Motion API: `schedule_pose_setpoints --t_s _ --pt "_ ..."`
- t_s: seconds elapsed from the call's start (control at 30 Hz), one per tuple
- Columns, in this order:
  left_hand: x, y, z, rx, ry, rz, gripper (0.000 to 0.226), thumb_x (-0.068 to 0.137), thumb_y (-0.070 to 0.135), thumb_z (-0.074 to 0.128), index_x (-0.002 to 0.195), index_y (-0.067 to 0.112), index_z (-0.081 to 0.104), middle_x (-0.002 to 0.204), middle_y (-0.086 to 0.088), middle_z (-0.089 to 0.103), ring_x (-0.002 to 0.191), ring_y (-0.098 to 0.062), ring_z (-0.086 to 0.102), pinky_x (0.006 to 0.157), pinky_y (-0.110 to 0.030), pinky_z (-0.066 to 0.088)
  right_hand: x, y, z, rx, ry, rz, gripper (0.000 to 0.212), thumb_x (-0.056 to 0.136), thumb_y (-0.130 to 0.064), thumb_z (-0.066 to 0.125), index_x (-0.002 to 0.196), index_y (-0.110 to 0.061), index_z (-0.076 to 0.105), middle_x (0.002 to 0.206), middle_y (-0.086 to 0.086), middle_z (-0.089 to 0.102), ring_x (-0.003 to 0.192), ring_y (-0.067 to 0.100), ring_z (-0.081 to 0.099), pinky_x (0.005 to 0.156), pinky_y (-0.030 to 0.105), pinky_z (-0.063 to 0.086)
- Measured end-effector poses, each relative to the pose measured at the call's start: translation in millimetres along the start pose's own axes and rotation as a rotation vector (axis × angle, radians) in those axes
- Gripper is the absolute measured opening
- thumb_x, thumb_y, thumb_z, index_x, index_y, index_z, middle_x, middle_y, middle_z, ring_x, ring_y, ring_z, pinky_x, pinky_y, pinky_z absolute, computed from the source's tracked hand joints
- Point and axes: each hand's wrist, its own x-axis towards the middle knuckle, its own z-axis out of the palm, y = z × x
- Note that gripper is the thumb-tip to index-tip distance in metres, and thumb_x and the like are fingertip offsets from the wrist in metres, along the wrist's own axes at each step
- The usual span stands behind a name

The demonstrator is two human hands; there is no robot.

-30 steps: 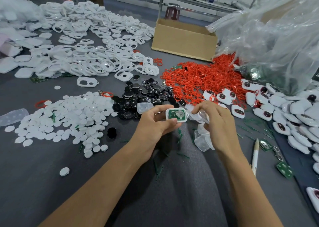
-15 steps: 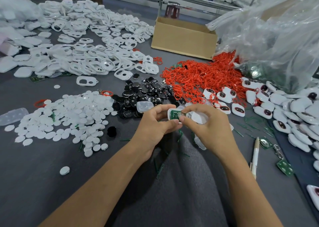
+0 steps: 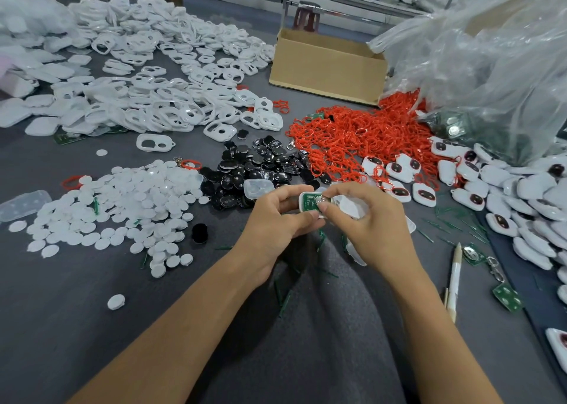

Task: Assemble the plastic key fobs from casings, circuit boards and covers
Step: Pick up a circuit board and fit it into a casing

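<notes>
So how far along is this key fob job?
Partly done. A heap of closed fobs lies on the right. In hand: the left hand holds an open white casing with a green circuit board inside, and the right hand pinches at it. No cover is on it yet. Left to do: large heaps of white casing frames, round white discs, black button pieces and red rings.

Nothing legible shows. The cardboard box (image 3: 326, 65) turns a plain side to the camera, and the green circuit board (image 3: 309, 202) carries only pale marks (too small and blurred to read).
</notes>
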Motion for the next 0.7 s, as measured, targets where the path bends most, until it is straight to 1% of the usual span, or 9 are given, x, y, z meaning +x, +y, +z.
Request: schedule_pose_setpoints --t_s 0.17,0.3,0.4,0.6,0.67,0.7 --pt "-0.3 0.4 0.8 -0.008 0.008 -0.001 0.030 0.086 -0.014 0.058 0.110 0.003 0.063 0.093 -0.008 0.070 0.080 -0.012 0.069 0.072 -0.022 0.058 -0.5 -1.4 -0.8 -0.007 -0.011 0.011 0.009 0.081 -0.021 0.074 0.087 -0.025 0.070 0.091 -0.013 0.070 0.092 0.004 0.062 0.086 0.016 0.042" --pt "0.9 1.1 1.5 -0.014 0.020 -0.019 0.023 0.090 -0.009 0.055 0.105 0.006 0.066 0.085 -0.003 0.073 0.076 -0.011 0.070 0.069 -0.022 0.058 -0.6 -2.1 -2.0 -0.011 -0.024 0.017 0.009 0.081 -0.021 0.074 0.088 -0.024 0.070 0.092 -0.012 0.070 0.093 0.006 0.062 0.087 0.020 0.043" --pt "1.8 1.4 1.4 -0.011 0.029 -0.031 0.022 0.092 -0.007 0.053 0.101 0.007 0.066 0.082 -0.001 0.073 0.075 -0.011 0.071 0.067 -0.022 0.058 -0.7 -2.6 -2.2 -0.002 -0.033 0.016 0.009 0.080 -0.019 0.075 0.087 -0.023 0.070 0.092 -0.013 0.070 0.093 0.004 0.061 0.087 0.017 0.041" --pt "1.0 1.4 2.0 -0.005 0.041 -0.032 0.022 0.093 -0.007 0.051 0.103 0.006 0.066 0.088 -0.004 0.072 0.076 -0.011 0.071 0.067 -0.022 0.057 -0.9 -3.5 -1.9 0.009 -0.030 0.023 0.009 0.080 -0.021 0.075 0.088 -0.023 0.071 0.091 -0.013 0.070 0.092 0.004 0.061 0.086 0.015 0.041" --pt "0.7 1.7 2.6 -0.009 0.054 -0.030 0.022 0.093 -0.008 0.051 0.103 0.005 0.066 0.093 -0.008 0.071 0.075 -0.012 0.071 0.066 -0.022 0.057 -0.5 -5.0 -1.6 0.050 -0.014 0.042 0.008 0.083 -0.023 0.071 0.091 -0.024 0.071 0.093 -0.014 0.070 0.093 0.002 0.062 0.087 0.017 0.043" --pt "0.8 2.1 3.0 -0.013 0.064 -0.032 0.022 0.093 -0.009 0.050 0.102 0.005 0.066 0.095 -0.009 0.071 0.076 -0.012 0.071 0.066 -0.022 0.058 -0.3 -5.4 -1.8 0.092 -0.004 0.053 0.009 0.088 -0.022 0.067 0.096 -0.023 0.071 0.097 -0.014 0.070 0.095 0.002 0.061 0.090 0.020 0.044"
